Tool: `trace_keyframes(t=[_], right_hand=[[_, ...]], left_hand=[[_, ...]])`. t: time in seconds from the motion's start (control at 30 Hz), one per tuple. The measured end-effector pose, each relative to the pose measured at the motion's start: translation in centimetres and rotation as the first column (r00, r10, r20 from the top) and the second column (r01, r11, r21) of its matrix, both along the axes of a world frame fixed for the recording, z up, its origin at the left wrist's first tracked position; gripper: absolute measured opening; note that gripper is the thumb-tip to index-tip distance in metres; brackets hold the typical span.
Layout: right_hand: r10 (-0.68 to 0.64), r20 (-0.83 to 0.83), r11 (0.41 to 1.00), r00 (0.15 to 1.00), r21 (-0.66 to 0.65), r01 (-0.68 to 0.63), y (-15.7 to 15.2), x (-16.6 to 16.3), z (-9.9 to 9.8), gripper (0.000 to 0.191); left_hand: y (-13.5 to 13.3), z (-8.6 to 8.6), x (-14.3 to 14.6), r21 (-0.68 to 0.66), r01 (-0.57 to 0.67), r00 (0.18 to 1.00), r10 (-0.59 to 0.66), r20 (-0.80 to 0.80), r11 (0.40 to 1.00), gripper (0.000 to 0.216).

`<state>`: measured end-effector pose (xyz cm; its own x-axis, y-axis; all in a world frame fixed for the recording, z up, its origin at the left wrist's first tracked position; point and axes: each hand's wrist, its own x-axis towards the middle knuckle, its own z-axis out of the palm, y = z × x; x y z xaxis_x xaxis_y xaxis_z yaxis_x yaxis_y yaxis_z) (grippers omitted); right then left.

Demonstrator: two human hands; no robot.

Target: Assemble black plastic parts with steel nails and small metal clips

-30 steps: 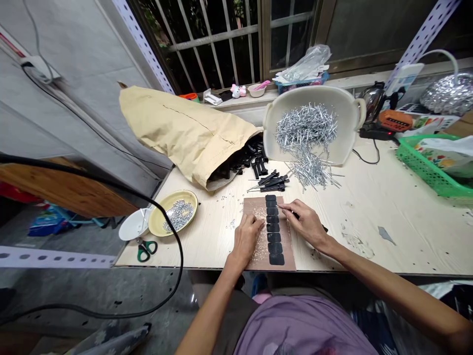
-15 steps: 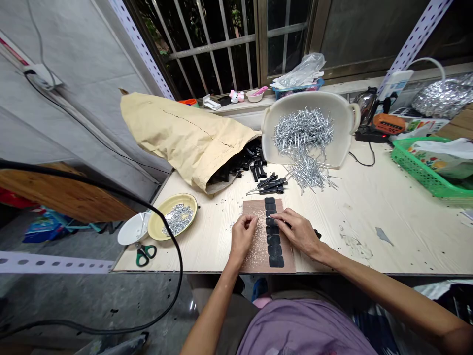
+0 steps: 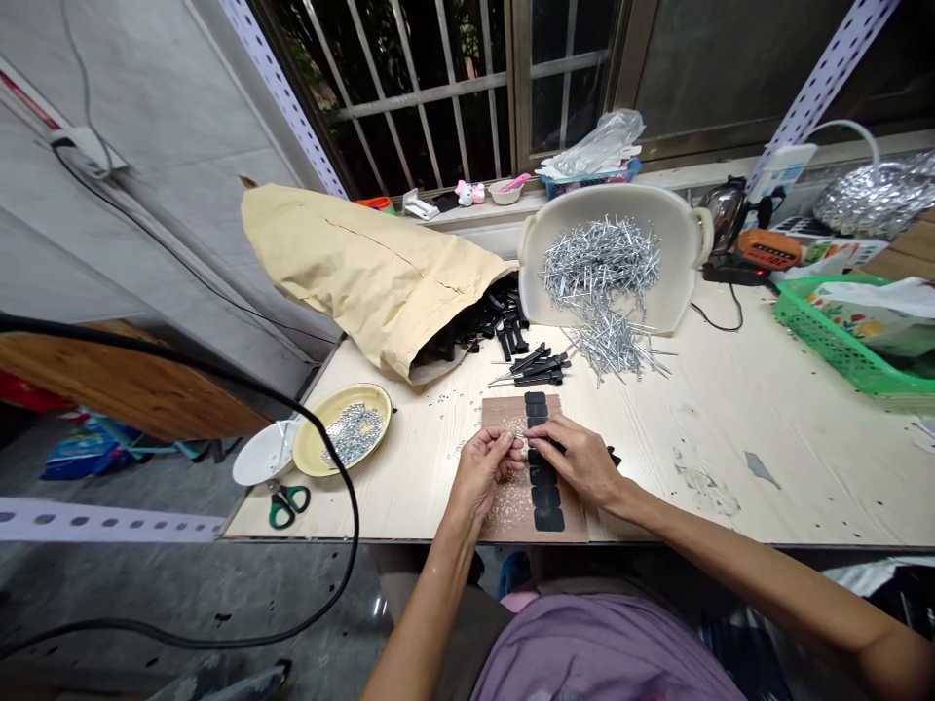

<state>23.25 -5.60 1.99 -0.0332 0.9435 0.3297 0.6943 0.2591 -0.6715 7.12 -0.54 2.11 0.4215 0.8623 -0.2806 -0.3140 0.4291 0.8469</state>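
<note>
My right hand (image 3: 580, 460) is closed round a black plastic piece (image 3: 614, 455), whose end sticks out past the palm. From its fingertips a thin metal pin (image 3: 520, 435) points left. My left hand (image 3: 483, 474) pinches at the tip of that pin; whatever is between its fingers is too small to make out. Both hands are over a brown board (image 3: 504, 521) strewn with tiny pale bits. A column of black rounded pads (image 3: 545, 497) runs down the board, partly covered by my right hand. Beyond it lie several black pieces with pins (image 3: 539, 367).
A paper sack (image 3: 365, 268) spills black parts at the back. Beside it, a tilted white basin (image 3: 676, 282) pours out metal pins (image 3: 603, 258). To the left are a yellow bowl (image 3: 311, 453) of small metal bits, scissors (image 3: 288, 503) and a black cable (image 3: 355, 526). A green basket (image 3: 822, 336) stands right.
My left hand has moved slightly right and turned, its fingertips now meeting the pin. My right hand has shifted a little, with the black piece still in it.
</note>
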Motion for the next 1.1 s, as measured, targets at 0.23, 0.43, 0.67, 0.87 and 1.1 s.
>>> trace_keyframes(t=[0.23, 0.43, 0.67, 0.87, 1.1], right_hand=[[0.024, 0.027, 1.000, 0.999, 0.013, -0.025, -0.2, 0.2, 0.1, 0.022], [0.013, 0.136, 0.999, 0.991, 0.028, -0.017, -0.4, 0.1, 0.2, 0.024], [-0.030, 0.217, 0.998, 0.976, 0.054, 0.019, -0.2, -0.1, -0.1, 0.023], [-0.016, 0.319, 0.998, 0.948, 0.058, -0.002, 0.0, -0.1, 0.3, 0.025], [-0.018, 0.301, 1.000, 0.954, 0.020, 0.012, 0.2, -0.3, 0.5, 0.026]], left_hand=[[-0.1, 0.2, 0.1, -0.018, 0.043, 0.999, -0.044, -0.023, 0.999, 0.032], [-1.0, 0.0, 0.8, 0.219, -0.045, 0.971, 0.094, -0.219, 0.975, 0.028], [-1.1, -0.1, 0.6, 0.269, -0.088, 0.947, 0.164, -0.277, 0.959, 0.026], [-0.6, -0.3, 0.0, 0.345, -0.050, 0.914, 0.182, -0.362, 0.937, 0.025], [-0.7, -0.4, -0.2, 0.415, -0.023, 0.889, 0.208, -0.408, 0.910, 0.026]])
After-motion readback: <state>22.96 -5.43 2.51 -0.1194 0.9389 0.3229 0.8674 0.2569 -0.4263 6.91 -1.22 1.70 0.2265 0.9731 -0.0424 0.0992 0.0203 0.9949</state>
